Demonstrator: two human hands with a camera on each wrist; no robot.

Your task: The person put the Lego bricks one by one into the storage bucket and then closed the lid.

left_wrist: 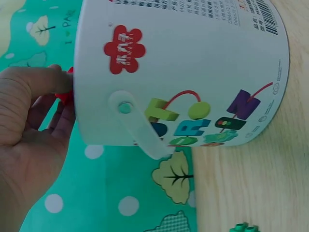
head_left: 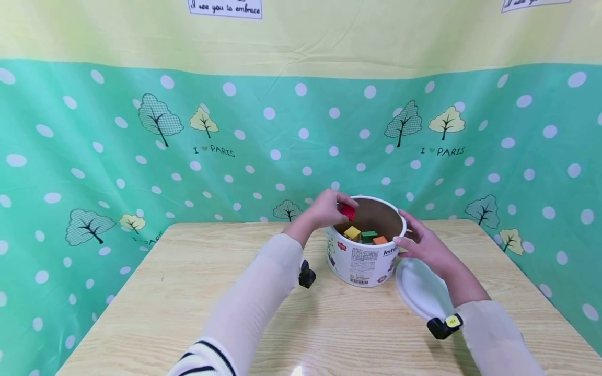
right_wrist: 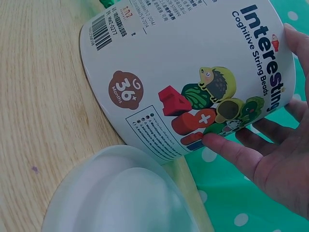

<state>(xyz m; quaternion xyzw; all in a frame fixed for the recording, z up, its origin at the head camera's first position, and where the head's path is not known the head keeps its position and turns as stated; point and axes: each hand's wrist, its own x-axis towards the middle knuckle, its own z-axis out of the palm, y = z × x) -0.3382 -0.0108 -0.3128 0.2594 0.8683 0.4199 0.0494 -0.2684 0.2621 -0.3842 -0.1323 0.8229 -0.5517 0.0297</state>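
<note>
A white printed bucket [head_left: 359, 261] stands on the wooden table, its mouth open. Thumb and fingertips of my left hand [head_left: 326, 208] pinch a small red block [head_left: 348, 211] over the bucket's left rim; in the left wrist view most of the red block [left_wrist: 65, 95] is hidden by fingers and rim. Inside lie a yellow block [head_left: 352, 233], a green block [head_left: 368, 236] and an orange block [head_left: 379, 240]. My right hand [head_left: 425, 241] holds the bucket's right side, thumb at the front rim and fingers spread around the outer wall [right_wrist: 159, 63].
A round whitish lid [head_left: 425, 287] lies on the table [head_left: 197, 282] right of the bucket, under my right forearm. Near the bucket, a green studded piece [left_wrist: 244, 227] shows at the left wrist view's lower edge. A patterned green cloth [head_left: 301, 130] hangs behind the table.
</note>
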